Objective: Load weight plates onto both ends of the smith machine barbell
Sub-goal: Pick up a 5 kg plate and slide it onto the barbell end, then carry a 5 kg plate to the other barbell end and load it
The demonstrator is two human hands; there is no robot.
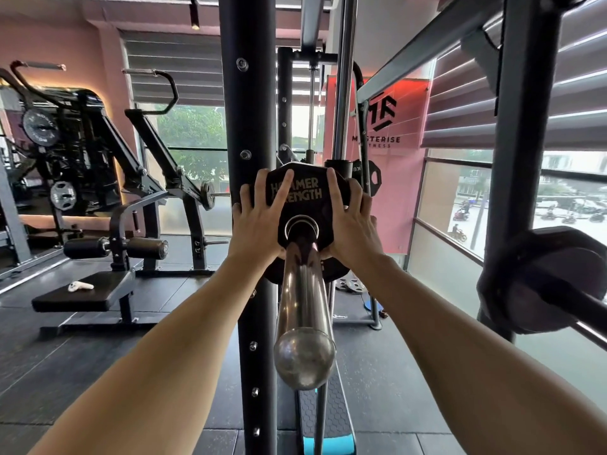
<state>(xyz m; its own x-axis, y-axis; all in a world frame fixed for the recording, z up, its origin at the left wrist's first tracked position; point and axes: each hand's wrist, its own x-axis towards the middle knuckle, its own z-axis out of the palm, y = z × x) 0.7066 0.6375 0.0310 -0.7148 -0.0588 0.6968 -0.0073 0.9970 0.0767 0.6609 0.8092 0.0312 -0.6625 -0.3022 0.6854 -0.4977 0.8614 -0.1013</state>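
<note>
A black weight plate (303,195) with gold "Hammer Strength" lettering sits on the chrome barbell sleeve (303,310), which points straight at me. My left hand (259,218) lies flat on the plate's left face with fingers spread. My right hand (349,218) presses the right face, its fingers straight. A larger black plate's lower edge (335,274) shows behind it on the same sleeve. The plate's lower part is hidden by my palms and the sleeve.
A black rack upright (251,126) stands just left of the sleeve, a chrome guide rod (345,93) behind it. A stored plate on a peg (538,280) hangs at right by another upright (522,126). A leg machine (115,247) stands left.
</note>
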